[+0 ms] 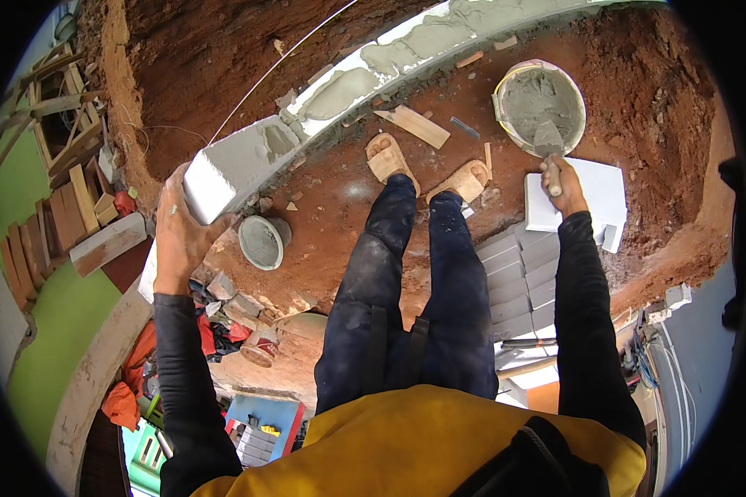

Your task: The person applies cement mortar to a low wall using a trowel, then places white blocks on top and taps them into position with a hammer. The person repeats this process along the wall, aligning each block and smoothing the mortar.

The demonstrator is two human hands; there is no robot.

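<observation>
My left hand (181, 228) is wrapped round the near end of a white block (234, 166), which sits on the low wall at the left. Grey mortar is smeared on the block's far end, and more mortar (344, 93) lies along the wall top beyond it. The fingers of my right hand (565, 189) are closed on the wooden handle of a trowel (548, 139). Its blade rests at the mortar in a large round bucket (583, 116). Just beside that hand lies a loose white block (597, 197) with a notched corner.
A string (275, 65) runs taut above the wall. On the red soil are a smaller bucket (284, 234) with grey contents and a flat wooden piece (419, 126). White blocks (514, 269) are stacked beside my right leg. Planks (70, 211) and rubble (240, 306) lie at left.
</observation>
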